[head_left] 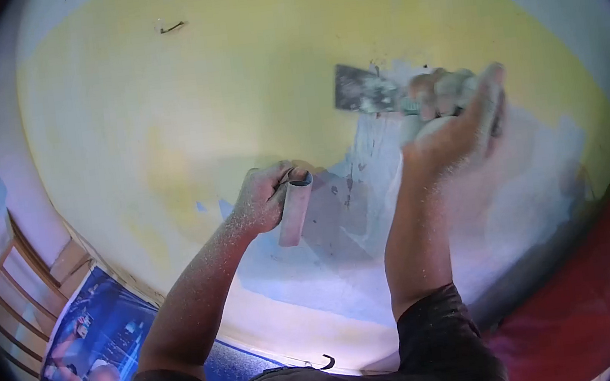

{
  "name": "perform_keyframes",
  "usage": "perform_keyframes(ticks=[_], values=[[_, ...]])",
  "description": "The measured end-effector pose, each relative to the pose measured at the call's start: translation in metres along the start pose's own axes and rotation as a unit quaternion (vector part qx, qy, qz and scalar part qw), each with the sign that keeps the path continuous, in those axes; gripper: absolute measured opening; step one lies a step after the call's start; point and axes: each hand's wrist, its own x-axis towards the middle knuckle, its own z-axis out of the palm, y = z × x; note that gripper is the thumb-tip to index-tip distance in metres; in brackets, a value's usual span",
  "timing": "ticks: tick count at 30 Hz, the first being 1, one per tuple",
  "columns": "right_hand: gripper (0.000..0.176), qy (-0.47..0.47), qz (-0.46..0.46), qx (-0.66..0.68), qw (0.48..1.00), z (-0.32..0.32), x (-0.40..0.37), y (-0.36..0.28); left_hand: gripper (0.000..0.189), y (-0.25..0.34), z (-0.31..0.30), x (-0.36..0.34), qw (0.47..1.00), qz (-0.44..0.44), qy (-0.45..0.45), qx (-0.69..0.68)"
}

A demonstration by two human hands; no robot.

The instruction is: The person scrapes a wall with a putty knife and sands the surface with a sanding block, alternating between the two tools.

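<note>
My right hand (453, 102) is closed round the handle of a putty knife (365, 90), its wide, whitish-smeared blade pointing left against or close to the yellow wall (233, 86). Lower and to the left, my left hand (271, 194) grips a pale rolled tube (296, 212) with an open, hollow top end. White dust covers both hands and forearms. Around and below the blade, the wall shows a bare whitish-blue patch (382, 144) with dark marks. Whether the blade touches the wall cannot be made out.
A hook (172, 28) sticks out of the wall at the upper left. Wooden slatted furniture (24, 298) and a blue printed sheet (104, 341) are at the lower left. Red material (595, 293) hangs or lies at the lower right.
</note>
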Motion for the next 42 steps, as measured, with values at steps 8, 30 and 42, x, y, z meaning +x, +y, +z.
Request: perform_keyframes(ticks=[8,30,42], values=[[0.047,-0.028,-0.097,-0.047,0.994,0.0,0.003,-0.022,0.046,0.002,0.002,-0.002,0.999,0.038,0.013,-0.002],[0.044,-0.055,-0.121,0.002,0.991,-0.005,0.011,-0.021,0.049,0.002,-0.001,0.001,1.0,0.016,0.009,-0.005],[0.042,-0.107,-0.142,0.095,0.98,-0.018,0.012,-0.038,0.052,0.007,-0.001,-0.002,0.999,0.02,0.026,0.005]])
